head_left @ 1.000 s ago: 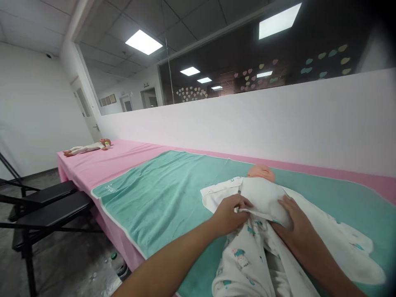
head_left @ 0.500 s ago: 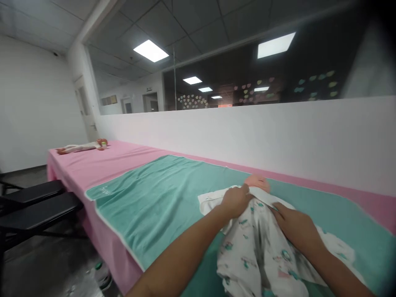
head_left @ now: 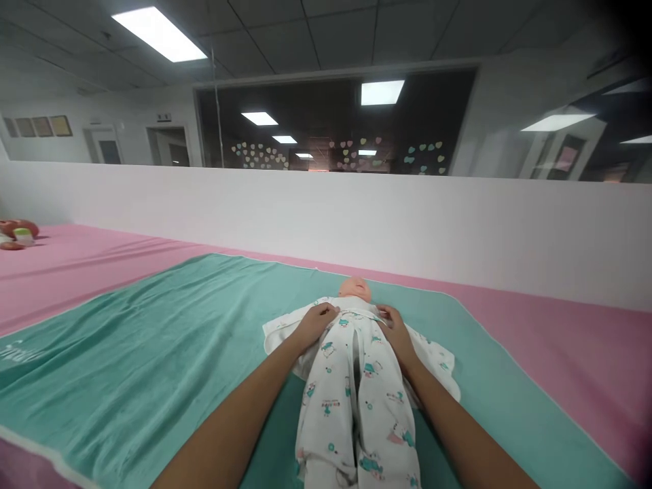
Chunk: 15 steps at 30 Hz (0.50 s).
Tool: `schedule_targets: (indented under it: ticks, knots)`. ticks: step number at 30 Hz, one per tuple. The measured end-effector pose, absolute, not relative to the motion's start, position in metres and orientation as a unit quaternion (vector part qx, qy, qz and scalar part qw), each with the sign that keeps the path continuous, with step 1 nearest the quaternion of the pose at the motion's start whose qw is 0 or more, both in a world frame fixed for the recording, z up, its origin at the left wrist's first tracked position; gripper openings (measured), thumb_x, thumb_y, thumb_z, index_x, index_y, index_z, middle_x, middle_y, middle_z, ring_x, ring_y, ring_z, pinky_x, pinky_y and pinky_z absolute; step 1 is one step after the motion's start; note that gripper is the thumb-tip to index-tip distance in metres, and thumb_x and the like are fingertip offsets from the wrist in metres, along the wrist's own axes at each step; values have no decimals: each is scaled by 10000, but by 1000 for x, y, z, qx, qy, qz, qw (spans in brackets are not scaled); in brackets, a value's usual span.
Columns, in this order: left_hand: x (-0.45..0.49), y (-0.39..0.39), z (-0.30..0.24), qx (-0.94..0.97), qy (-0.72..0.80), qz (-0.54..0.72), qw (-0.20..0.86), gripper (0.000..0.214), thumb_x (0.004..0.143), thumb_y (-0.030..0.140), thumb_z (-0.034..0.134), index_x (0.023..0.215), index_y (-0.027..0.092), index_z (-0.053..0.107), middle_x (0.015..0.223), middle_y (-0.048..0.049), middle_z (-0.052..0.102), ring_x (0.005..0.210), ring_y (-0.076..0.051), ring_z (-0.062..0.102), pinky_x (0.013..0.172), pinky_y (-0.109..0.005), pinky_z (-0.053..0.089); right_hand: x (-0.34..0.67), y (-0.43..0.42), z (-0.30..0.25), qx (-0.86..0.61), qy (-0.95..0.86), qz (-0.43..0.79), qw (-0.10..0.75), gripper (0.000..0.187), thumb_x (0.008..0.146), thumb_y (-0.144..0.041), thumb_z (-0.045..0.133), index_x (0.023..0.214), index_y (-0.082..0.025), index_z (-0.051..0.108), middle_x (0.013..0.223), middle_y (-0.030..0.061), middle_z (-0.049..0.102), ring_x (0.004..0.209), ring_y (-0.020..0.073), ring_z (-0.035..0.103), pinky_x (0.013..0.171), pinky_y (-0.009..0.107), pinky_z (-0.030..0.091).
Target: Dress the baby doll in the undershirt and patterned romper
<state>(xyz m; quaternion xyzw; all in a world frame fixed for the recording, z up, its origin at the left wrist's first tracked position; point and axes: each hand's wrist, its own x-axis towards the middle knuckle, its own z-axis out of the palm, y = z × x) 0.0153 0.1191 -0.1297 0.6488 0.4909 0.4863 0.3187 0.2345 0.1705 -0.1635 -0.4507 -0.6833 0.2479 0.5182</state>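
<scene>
A baby doll (head_left: 355,288) lies on its back on a green towel (head_left: 214,339), its head towards the wall. It wears a white printed top (head_left: 432,353) with sleeves spread out to both sides. White baby trousers (head_left: 331,401) with green and pink prints lie over its lower body, legs pointing towards me. My left hand (head_left: 316,324) is closed on the left side of the waistband, fingertips at its edge. On the opposite side, my right hand (head_left: 398,334) grips the waistband with bent fingers. The doll's limbs are hidden under the cloth.
A pink cover (head_left: 519,319) lies beneath the towel. At the far left lies another doll (head_left: 20,227) beside a small container with a green lid (head_left: 23,236). A low white wall (head_left: 305,210) with glass above it runs along the back.
My view has swung right and the doll now appears centred. The trousers, bunched up before, now lie straighter and flatter. My hands have moved apart to the two sides of the waistband.
</scene>
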Motion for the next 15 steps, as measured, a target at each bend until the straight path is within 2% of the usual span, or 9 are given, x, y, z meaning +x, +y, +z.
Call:
schedule_targets:
  ticks: [4, 7, 9, 10, 12, 14, 15]
  knots:
    - [15, 114, -123, 662, 461, 487, 334, 332, 813, 468, 467, 832, 163, 596, 1002, -50, 574, 972, -199, 505, 862, -296, 364, 231, 162, -142, -373, -739, 284, 484, 390, 760, -342, 523, 1133, -233, 547, 1281, 55, 497, 1200, 203, 435, 1005, 389, 338]
    - [18, 111, -120, 709, 438, 460, 307, 277, 741, 444, 582, 816, 178, 591, 1173, -70, 514, 1109, -216, 455, 958, -304, 317, 226, 160, -127, -347, -780, 289, 432, 354, 753, -365, 564, 1084, -242, 597, 1263, 47, 524, 1197, 206, 441, 1024, 383, 310]
    - [22, 113, -120, 726, 440, 452, 274, 251, 732, 428, 599, 768, 182, 565, 1212, -63, 500, 1120, -209, 450, 960, -294, 311, 220, 164, -122, -353, -791, 278, 414, 342, 729, -352, 587, 1052, -240, 610, 1197, 43, 564, 1148, 210, 474, 1002, 382, 322]
    - [24, 117, -120, 724, 456, 452, 252, 242, 752, 425, 574, 744, 184, 548, 1176, -54, 526, 1075, -198, 476, 928, -286, 331, 217, 168, -121, -362, -790, 268, 415, 320, 717, -347, 591, 1015, -235, 618, 1146, 38, 584, 1107, 210, 494, 980, 377, 336]
    - [29, 128, -122, 700, 513, 454, 201, 238, 798, 410, 505, 704, 191, 508, 938, -26, 595, 879, -172, 530, 792, -271, 374, 210, 179, -122, -387, -777, 255, 426, 244, 697, -356, 590, 894, -216, 627, 1011, 25, 611, 994, 206, 530, 915, 362, 370]
    - [31, 144, -124, 665, 571, 454, 160, 219, 811, 382, 473, 688, 201, 468, 661, 20, 523, 677, -154, 496, 651, -260, 352, 203, 192, -123, -414, -758, 257, 433, 212, 685, -380, 587, 791, -198, 606, 865, 11, 607, 861, 195, 542, 835, 346, 397]
    - [32, 151, -125, 652, 588, 455, 150, 195, 806, 366, 476, 696, 206, 454, 587, 38, 463, 615, -148, 465, 608, -254, 328, 201, 198, -124, -424, -751, 262, 432, 214, 675, -389, 592, 758, -191, 593, 803, 3, 596, 803, 188, 539, 798, 338, 403]
